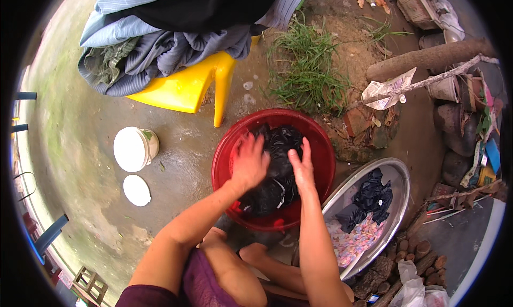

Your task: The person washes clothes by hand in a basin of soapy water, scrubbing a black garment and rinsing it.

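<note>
Wet black cloth [276, 162] lies bunched in a round red plastic basin [326, 162] on the ground before me. My left hand [250, 162], blurred, is over the left part of the cloth with its fingers spread. At the cloth's right side my right hand [302, 166] is held with thumb and fingers apart, nothing gripped in it. Whether either palm touches the cloth I cannot tell. A pale strip shows on the lower part of the cloth. Some red material is partly visible at the basin's left and lower edges.
A tilted metal basin [402, 186] holds dark cloth [370, 198] and pink patterned cloth [356, 239]. Clothes [172, 54] are heaped on a yellow plastic stool or chair [180, 90]. To the left are a white tub [130, 148] and a lid [136, 190]. Cut logs [421, 249] lie lower right.
</note>
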The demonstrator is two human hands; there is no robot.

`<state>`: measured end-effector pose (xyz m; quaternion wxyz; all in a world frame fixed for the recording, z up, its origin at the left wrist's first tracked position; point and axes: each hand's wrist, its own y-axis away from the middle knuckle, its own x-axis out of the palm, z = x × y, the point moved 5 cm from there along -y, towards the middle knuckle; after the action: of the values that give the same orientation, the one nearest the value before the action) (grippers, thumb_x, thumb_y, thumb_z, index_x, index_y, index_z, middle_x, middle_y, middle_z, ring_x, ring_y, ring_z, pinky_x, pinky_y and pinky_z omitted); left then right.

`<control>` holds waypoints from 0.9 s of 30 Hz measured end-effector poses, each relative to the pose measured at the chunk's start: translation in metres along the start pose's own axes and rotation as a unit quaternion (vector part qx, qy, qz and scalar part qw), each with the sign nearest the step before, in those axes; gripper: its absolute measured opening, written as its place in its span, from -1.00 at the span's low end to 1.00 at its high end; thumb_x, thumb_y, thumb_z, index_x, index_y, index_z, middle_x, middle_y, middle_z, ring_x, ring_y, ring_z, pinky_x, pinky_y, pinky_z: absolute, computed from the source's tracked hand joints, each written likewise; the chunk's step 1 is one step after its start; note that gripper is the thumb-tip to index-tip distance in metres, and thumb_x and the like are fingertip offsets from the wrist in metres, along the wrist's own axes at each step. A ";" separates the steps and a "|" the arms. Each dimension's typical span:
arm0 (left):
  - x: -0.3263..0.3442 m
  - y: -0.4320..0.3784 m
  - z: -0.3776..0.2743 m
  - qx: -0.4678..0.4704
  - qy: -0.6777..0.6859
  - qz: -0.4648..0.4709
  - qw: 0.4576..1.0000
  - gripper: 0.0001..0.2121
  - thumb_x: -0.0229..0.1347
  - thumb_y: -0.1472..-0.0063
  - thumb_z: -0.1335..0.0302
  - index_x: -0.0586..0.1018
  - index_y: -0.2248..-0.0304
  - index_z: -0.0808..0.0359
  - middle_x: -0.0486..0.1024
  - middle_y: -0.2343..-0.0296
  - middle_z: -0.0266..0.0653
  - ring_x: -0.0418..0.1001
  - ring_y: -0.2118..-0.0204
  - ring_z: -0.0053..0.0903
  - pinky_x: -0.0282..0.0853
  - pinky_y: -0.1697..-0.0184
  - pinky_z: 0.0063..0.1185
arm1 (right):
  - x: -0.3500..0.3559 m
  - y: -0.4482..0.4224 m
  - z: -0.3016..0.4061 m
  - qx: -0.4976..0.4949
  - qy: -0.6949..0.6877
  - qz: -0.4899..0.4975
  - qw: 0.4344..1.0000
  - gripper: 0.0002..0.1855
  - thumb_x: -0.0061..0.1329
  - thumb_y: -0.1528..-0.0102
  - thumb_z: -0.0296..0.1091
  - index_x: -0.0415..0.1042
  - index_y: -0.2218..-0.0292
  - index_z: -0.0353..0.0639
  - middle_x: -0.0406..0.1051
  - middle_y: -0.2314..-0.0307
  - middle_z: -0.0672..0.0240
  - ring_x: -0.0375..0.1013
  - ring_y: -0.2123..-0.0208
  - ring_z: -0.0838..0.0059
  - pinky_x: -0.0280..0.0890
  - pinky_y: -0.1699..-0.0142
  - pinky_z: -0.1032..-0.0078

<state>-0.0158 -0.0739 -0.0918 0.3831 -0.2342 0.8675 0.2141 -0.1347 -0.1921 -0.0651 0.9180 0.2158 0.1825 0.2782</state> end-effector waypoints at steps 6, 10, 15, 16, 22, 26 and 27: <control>-0.014 -0.003 0.017 -0.165 0.260 0.167 0.937 -0.47 0.05 -0.08 0.17 0.33 0.01 0.28 0.37 0.09 0.10 0.33 0.02 -0.09 0.25 -0.04 -0.37 | 0.012 0.022 -0.020 0.169 0.018 0.096 0.981 -0.21 0.09 0.08 -0.28 0.05 -0.09 -0.47 0.26 0.05 0.07 0.27 0.02 0.32 0.14 -0.09 0.50; 0.010 -0.028 0.054 -0.271 0.438 0.099 0.851 -0.21 0.13 0.02 -0.08 0.22 -0.07 0.28 0.35 0.06 0.07 0.28 -0.05 -0.18 0.20 -0.07 -0.39 | 0.038 0.058 0.030 0.008 0.051 0.282 0.958 -0.56 0.00 0.15 -0.54 0.38 0.15 -0.33 0.44 0.29 0.36 0.37 0.22 0.57 0.25 0.06 0.57; -0.012 -0.049 -0.018 -0.212 0.165 0.200 0.943 -0.14 0.21 0.13 -0.06 0.16 -0.14 0.07 0.08 -0.09 0.07 0.21 -0.08 -0.04 0.21 -0.09 -0.34 | 0.045 0.081 0.069 -0.148 0.232 0.382 0.882 -0.48 -0.06 0.25 -0.60 0.37 0.14 -0.33 0.37 0.24 0.16 0.38 0.15 0.17 0.27 0.05 0.43; -0.011 -0.053 -0.030 -0.159 0.078 0.187 0.966 -0.23 0.24 0.15 0.02 0.26 -0.09 0.00 -0.04 -0.13 -0.01 0.21 -0.07 -0.02 0.27 -0.04 -0.31 | 0.041 0.079 0.070 -0.162 0.241 0.369 0.883 -0.47 -0.07 0.26 -0.60 0.38 0.14 -0.31 0.36 0.23 0.15 0.36 0.13 0.16 0.25 0.02 0.42; 0.023 -0.069 -0.011 0.143 -0.066 0.176 0.972 -0.69 0.12 0.03 0.30 0.53 0.23 0.11 0.21 0.00 -0.14 0.27 0.00 -0.08 0.36 0.06 -0.32 | -0.041 0.051 0.050 -0.022 0.260 0.029 0.965 -0.58 -0.10 0.03 -0.55 0.30 0.07 -0.24 0.38 0.30 0.17 0.42 0.31 0.33 0.36 0.25 0.49; -0.015 -0.052 -0.015 0.072 0.216 0.113 0.967 -0.88 0.04 0.06 0.43 0.42 0.50 0.30 0.41 0.30 -0.15 0.39 0.29 -0.17 0.35 0.25 -0.38 | -0.023 0.076 0.018 0.279 -0.112 0.228 0.926 -0.47 -0.17 -0.17 0.00 0.18 -0.01 -0.19 0.39 0.25 0.05 0.48 0.31 0.26 0.43 0.33 0.38; -0.030 -0.044 -0.023 0.055 0.348 0.093 0.931 -0.87 0.02 0.06 0.45 0.36 0.56 0.33 0.42 0.38 -0.16 0.41 0.35 -0.18 0.33 0.30 -0.38 | -0.009 0.083 0.011 0.319 -0.194 0.240 0.896 -0.39 -0.20 -0.15 0.13 0.14 -0.05 -0.15 0.36 0.18 0.00 0.46 0.21 0.18 0.43 0.25 0.26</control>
<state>0.0145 -0.1144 -0.0630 0.0482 -0.1911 0.9747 0.1054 -0.1723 -0.1385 -0.0126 0.7222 0.5841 0.0222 0.3698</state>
